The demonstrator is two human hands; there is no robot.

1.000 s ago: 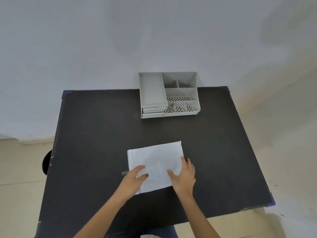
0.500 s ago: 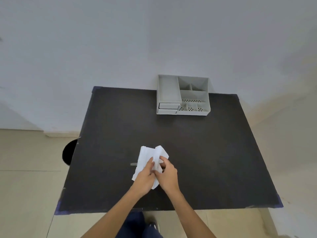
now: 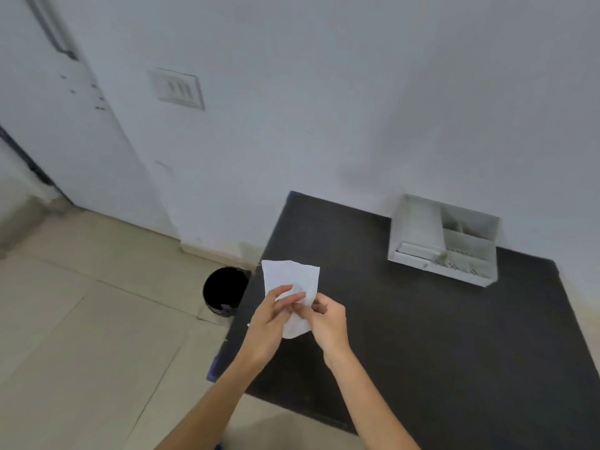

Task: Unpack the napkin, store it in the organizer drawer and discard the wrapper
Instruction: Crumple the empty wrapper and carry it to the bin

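Observation:
A thin, crumpled white sheet (image 3: pixel 289 277), apparently the wrapper, is held up above the left edge of the black table (image 3: pixel 422 339). My left hand (image 3: pixel 268 323) pinches its lower part from the left. My right hand (image 3: pixel 328 322) pinches it from the right, and the fingertips of both hands meet on it. The grey organizer (image 3: pixel 413 219) stands at the far side of the table against the wall, well to the right of my hands. Its drawer (image 3: pixel 417 252) sits low at its front left. I cannot tell whether anything lies inside the drawer.
A black round bin (image 3: pixel 223 295) stands on the tiled floor just left of the table, close below and to the left of the sheet. A white wall with a switch plate (image 3: pixel 178 89) lies behind, and a door (image 3: pixel 58 102) is at the far left.
The sheet lay flat on the table, then both hands gathered and lifted it. The view has swung left, bringing the bin into sight and shifting the organizer to the right.

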